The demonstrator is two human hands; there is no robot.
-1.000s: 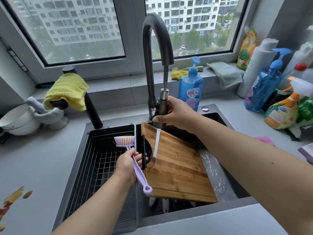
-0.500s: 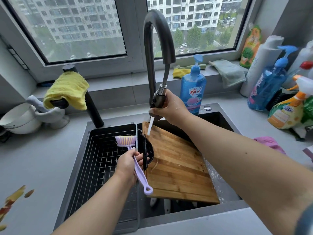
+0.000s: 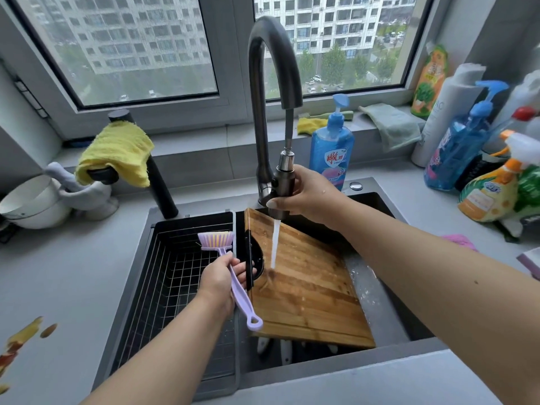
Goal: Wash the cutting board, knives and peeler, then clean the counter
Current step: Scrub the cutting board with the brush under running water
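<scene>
A wooden cutting board (image 3: 309, 290) leans tilted in the right part of the black sink (image 3: 388, 314), wet on top. My left hand (image 3: 220, 280) grips the board's left edge at its black handle cut-out together with a lilac dish brush (image 3: 230, 270), whose bristles point up. My right hand (image 3: 306, 192) grips the pulled-out spray head (image 3: 282, 182) of the dark tap (image 3: 263, 92). A stream of water (image 3: 274, 244) falls from it onto the board near the cut-out. Some white things show in the sink under the board, too hidden to name.
A black wire basket (image 3: 175, 276) fills the sink's left part. Blue soap bottle (image 3: 331, 153) stands behind the sink, several cleaning bottles (image 3: 467, 147) at right. Yellow cloth (image 3: 117, 153) hangs on a black post. Peel scraps (image 3: 20, 340) lie on the grey counter (image 3: 58, 287) at left.
My right hand has moved the spray head a little right and over the board, so the stream now falls straight down near the cut-out. My left hand holds still.
</scene>
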